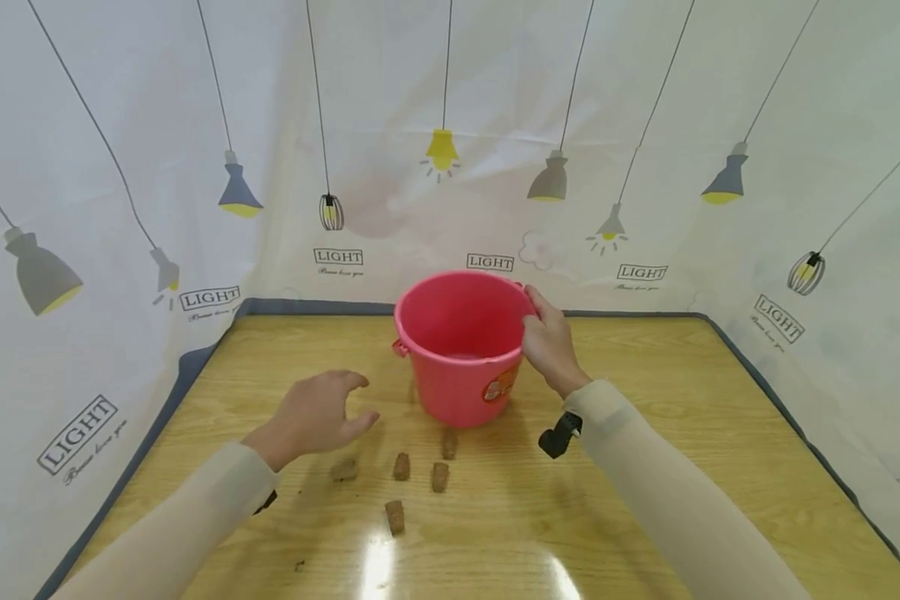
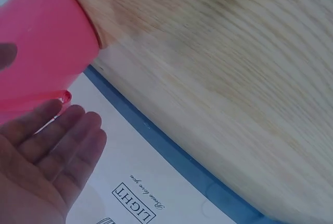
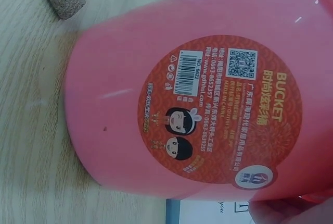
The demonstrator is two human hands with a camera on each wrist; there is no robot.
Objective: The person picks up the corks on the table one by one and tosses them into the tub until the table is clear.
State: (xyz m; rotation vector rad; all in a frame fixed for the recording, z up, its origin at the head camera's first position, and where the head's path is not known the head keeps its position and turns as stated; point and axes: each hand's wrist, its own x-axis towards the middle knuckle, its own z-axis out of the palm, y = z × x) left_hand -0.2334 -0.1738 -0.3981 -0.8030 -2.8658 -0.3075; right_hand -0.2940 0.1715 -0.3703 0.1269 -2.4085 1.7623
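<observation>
R hand (image 1: 551, 337) grips the pink bucket (image 1: 457, 396), pinching its rim (image 1: 461, 360); can't tell how every finger lies. Bucket is at the mid-back of the table (image 1: 637, 358), open top up, w/ a round sticker (image 3: 218, 109) on its side. L hand (image 1: 311, 421) is nr the bucket, fingers side by side, thumb apart. Little brown corks (image 1: 440, 477) lie in front, btwn the arms.

On the pink bucket (image 1: 457, 392), I read a round label (image 3: 221, 112): "BUCKET", "MADE IN CHINA", number 6622, barcode (image 3: 188, 73), QR code (image 3: 242, 63), Chinese lines. On the wall covering (image 1: 390, 108) behind and beside the bucket, I read framed "LIGHT" prints (image 1: 491, 262), "love you" script beneath.
</observation>
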